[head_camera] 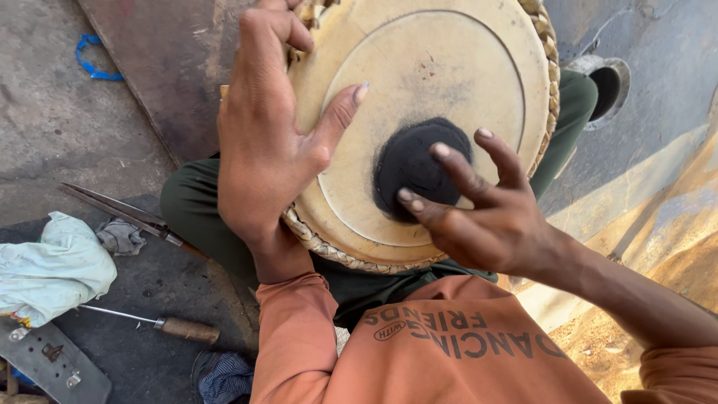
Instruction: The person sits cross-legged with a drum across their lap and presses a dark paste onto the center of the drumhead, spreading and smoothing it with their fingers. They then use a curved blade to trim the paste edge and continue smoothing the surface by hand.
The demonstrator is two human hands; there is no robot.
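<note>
A round drum [449, 67] with a pale skin head and a braided rim rests on my lap. At its centre is a black paste patch [410, 161]. My left hand [269, 135] grips the drum's left rim, with the thumb lying across the skin. My right hand [479, 209] has its fingers spread, and the fingertips press on the black patch. My sleeves are orange and my trousers dark green.
On the ground to the left lie long metal shears [123, 213], a wooden-handled awl [161, 324], a pale crumpled cloth [52, 265], a small grey rag [120, 236] and a blue plastic loop [91, 63]. A round hole [609, 88] is set in the floor at the right.
</note>
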